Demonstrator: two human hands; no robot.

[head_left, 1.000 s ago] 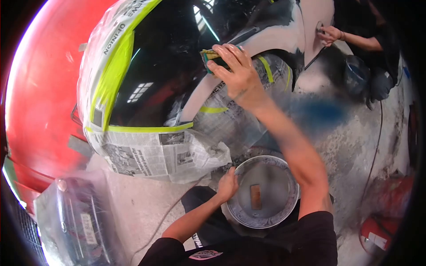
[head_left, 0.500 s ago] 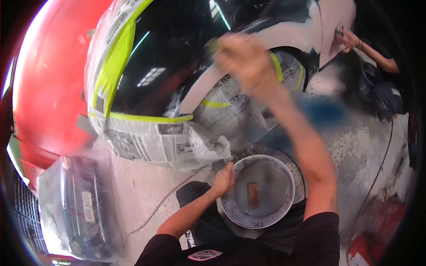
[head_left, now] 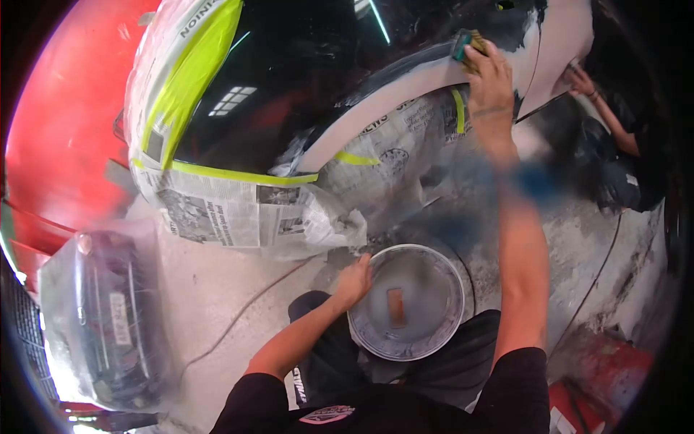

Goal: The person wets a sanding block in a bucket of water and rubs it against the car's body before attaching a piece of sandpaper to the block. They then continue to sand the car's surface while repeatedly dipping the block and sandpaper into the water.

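My right hand is closed round a green-and-yellow sanding block. It is at the upper edge of the pale filler band that follows the black car panel's wheel arch. Low in front of me, my left hand grips the rim of a round bucket between my knees. Cloudy water fills the bucket, and a brown rectangular block lies in it. Newspaper and yellow-green tape mask the wheel opening and the panel's edges.
At the right, a co-worker's hand touches the filler farther along the car. A red car panel stands on the left, above a plastic-wrapped dark part. A cable crosses the concrete floor, and red objects lie at the lower right.
My right hand has swept right along the arch with the sanding block. My left hand keeps its grip on the bucket. The whole view has shifted slightly.
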